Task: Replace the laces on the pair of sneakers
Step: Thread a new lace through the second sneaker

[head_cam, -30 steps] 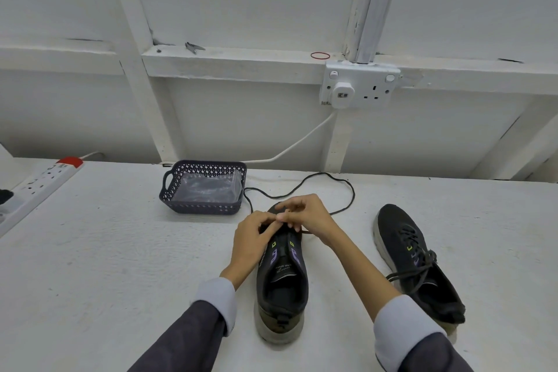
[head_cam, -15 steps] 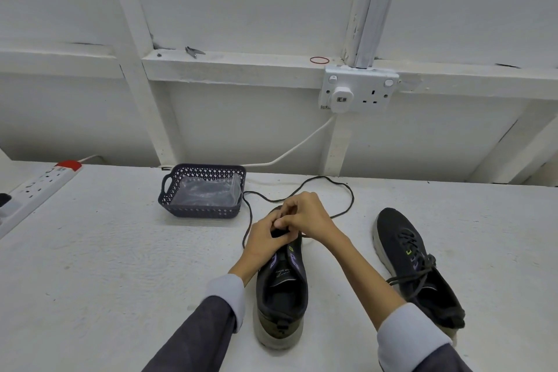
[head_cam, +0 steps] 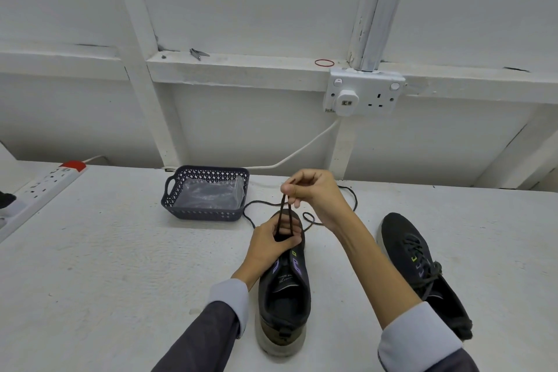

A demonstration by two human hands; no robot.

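Lace [head_cam: 285,214] is pinched taut above sneaker [head_cam: 285,296] by R hand [head_cam: 314,190]; toe is gripped by L hand [head_cam: 271,243], fingers curled, prob. as anchor.

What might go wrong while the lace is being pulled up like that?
The right hand pinches the thin black lace high above the middle black sneaker; pulling unevenly may leave mismatched ends. The slack looping beside the dark perforated plastic basket might knot or snag.

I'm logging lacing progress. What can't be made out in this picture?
Head view only:
- Front eyelets of the middle sneaker: covered by the left hand.
- Top of the lace: hidden inside the right hand's fingers.
- Basket contents: blurred under crinkled plastic.
- Dark object: cut off by left edge.
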